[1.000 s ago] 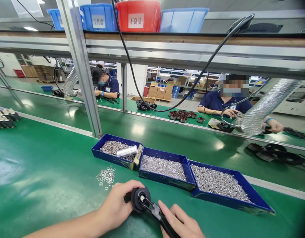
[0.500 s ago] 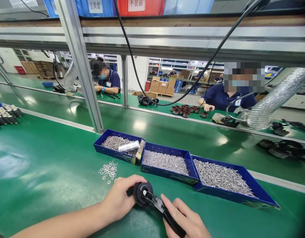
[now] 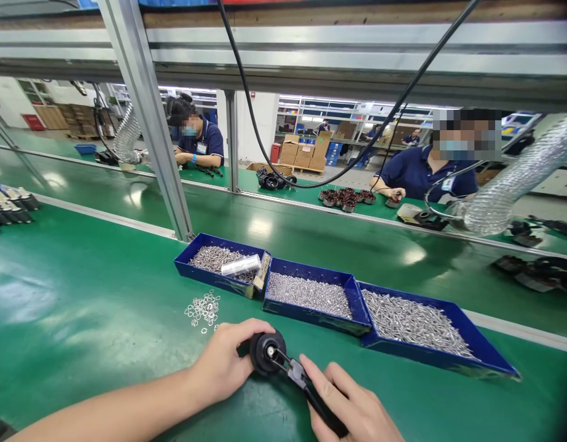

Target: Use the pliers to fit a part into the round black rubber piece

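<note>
My left hand is closed round a round black part that rests on the green belt near the front edge. My right hand grips the handles of black pliers. The pliers' tips sit at the shiny centre of the black part. A small heap of loose metal rings lies just left of and behind my left hand.
Three blue trays stand in a row behind my hands: left tray with screws and a white tube, middle tray with small parts, right tray with long screws. An aluminium post rises behind. Two people work across the far belt.
The camera has tilted down a little, so the shelf bins have left the view. Both hands keep their hold on the black part and pliers, shifted slightly.
</note>
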{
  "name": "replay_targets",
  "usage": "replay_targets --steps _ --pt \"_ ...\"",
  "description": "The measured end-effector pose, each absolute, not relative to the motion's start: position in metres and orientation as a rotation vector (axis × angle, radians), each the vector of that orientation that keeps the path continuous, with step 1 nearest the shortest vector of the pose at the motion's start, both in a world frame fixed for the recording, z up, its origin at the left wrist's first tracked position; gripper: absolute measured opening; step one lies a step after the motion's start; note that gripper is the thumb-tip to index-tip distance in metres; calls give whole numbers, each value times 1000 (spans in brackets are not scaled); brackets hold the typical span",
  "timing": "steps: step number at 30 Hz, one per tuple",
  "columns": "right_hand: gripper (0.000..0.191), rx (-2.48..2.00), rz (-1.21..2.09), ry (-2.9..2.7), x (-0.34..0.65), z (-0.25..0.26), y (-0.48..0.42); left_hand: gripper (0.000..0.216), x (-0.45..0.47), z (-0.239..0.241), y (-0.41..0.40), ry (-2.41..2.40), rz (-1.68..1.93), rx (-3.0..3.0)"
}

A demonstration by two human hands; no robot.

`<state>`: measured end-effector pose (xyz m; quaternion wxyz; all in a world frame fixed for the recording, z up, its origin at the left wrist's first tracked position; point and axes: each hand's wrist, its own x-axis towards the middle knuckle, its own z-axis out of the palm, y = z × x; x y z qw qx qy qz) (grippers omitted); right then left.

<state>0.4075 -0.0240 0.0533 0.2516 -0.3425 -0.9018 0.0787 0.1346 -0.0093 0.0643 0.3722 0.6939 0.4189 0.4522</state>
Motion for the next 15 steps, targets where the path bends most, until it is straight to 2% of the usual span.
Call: replay_targets --steps 7,15 --pt "67 -982 12 -2551 407 66 -31 34 134 57 -10 1107 1175 1826" --pt "65 -799 236 -2399 414 55 -22 39 135 66 -12 1049 1101 1846"
